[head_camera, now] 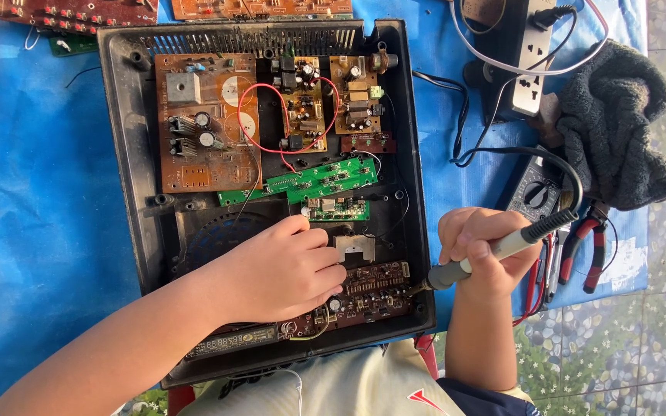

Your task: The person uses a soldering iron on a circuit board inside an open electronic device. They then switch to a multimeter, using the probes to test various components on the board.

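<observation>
An open black device case (129, 154) lies on a blue sheet, holding brown circuit boards (194, 123), a green board (321, 179) and a looping red wire (260, 88). My left hand (279, 270) rests curled inside the case, its fingers on the dark brown front board (375, 293) near the lower rim. My right hand (479, 250) grips a grey soldering iron (502, 248) with a black cord. The iron's tip points left at the right end of that front board.
A black multimeter (532, 191), red-handled pliers (589, 245) and a dark grey cloth (618, 123) lie to the right. A power strip (529, 54) with cables sits at the top right. More circuit boards (71, 14) line the top edge. Tiled floor shows at right.
</observation>
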